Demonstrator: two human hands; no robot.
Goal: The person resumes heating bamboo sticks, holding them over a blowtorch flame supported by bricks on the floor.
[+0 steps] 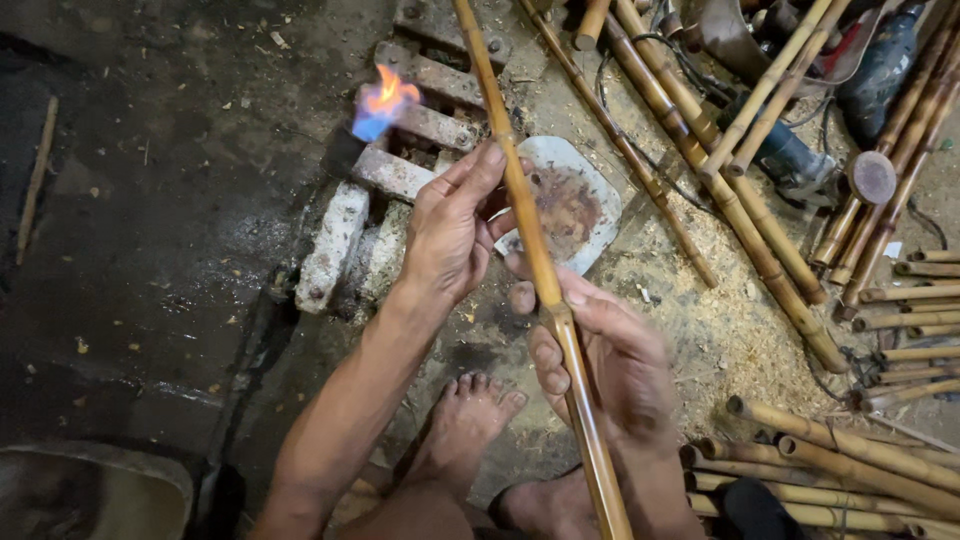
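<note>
Bamboo pole [540, 270], one long stalk, runs from our lap up past the floor's far edge, and we grip it in both hands to steady it. Our right hand [610, 350] wraps closed round the lower part; our left hand [455, 225] pinches it higher with fingertips. One flame [383, 100] burns left of it over a row of grey bricks [400, 170]. Many more bamboo poles [760, 200] lie towards the floor's right edge, too many to count.

Left of the held bamboo pole [540, 270] stand bricks [400, 170] with a flame [383, 100]; right of it, bamboo poles [720, 190] lie on the floor [150, 250].
</note>
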